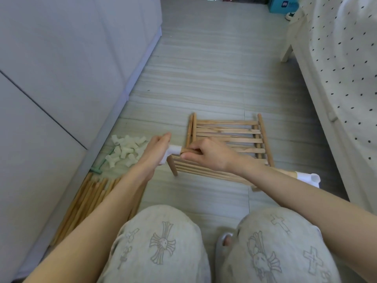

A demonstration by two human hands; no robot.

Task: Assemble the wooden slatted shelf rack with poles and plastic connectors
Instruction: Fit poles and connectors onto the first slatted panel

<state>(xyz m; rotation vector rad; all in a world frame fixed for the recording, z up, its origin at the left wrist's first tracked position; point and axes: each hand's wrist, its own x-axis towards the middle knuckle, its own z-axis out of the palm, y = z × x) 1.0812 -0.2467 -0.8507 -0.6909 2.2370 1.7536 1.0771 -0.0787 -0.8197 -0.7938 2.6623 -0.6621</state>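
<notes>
A wooden slatted shelf panel (228, 137) lies on the floor in front of my knees, with a second slatted panel (204, 170) tilted up nearer me. My left hand (157, 152) grips a white plastic connector (173, 150) at the near panel's left corner. A short pole (173, 166) hangs down from that connector. My right hand (210, 154) grips the panel's rail right beside the connector. Another white connector (309, 179) sits on the panel's right end, beyond my right forearm.
A pile of several white connectors (127, 150) lies at the left by the cabinet (61, 78), with a green tool (98, 170) beside it. A bundle of wooden poles (87, 201) lies near my left arm. A bed (336, 68) stands at the right.
</notes>
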